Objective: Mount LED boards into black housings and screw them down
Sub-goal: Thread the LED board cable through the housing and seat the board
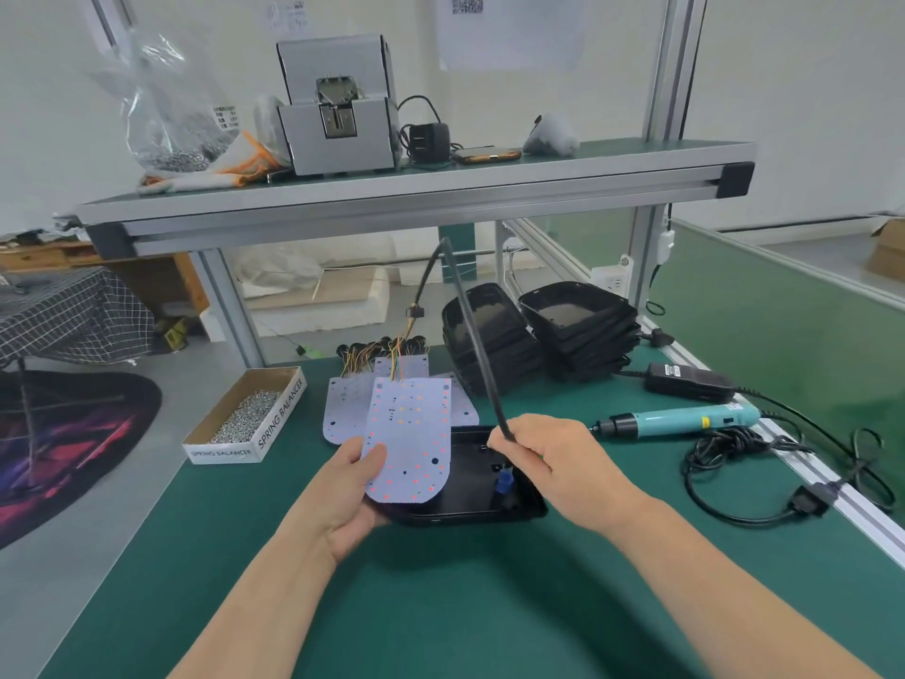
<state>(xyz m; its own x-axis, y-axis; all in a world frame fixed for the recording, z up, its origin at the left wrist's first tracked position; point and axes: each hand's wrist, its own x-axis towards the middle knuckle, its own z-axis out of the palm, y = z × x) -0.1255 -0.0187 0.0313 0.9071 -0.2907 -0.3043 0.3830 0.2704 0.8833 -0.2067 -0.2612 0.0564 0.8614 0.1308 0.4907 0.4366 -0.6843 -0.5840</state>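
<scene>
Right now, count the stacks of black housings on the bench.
2. The left stack stands behind the black cable; the right stack sits beside it, by the frame post. A single housing lies apart, in front.

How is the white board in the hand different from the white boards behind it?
The held LED board is lifted and tilted in the left hand; the other boards lie flat on the mat. Its black cable is held up by the right hand; their wires lie down. All are white and round-ended.
</scene>
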